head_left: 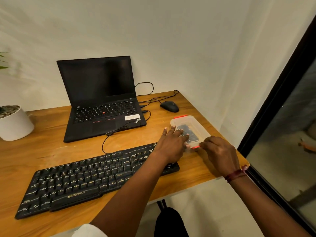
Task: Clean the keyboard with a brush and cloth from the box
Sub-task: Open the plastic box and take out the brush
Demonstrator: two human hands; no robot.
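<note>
A black keyboard [89, 177] lies along the near edge of the wooden desk [42, 147]. To its right stands a clear plastic box [196, 124] with a lid and red clips at its far and near ends. Something dark shows through the lid; I cannot make out what. My left hand [171, 144] rests flat on the lid's near left part, fingers spread. The fingertips of my right hand [218, 151] pinch the near red clip [195, 147].
An open black laptop [100, 100] stands behind the keyboard, its cables trailing over the desk. A black mouse [169, 106] lies beyond the box. A white plant pot [13, 124] sits at the left. The desk's right edge runs close beside the box, near a dark-framed glass panel.
</note>
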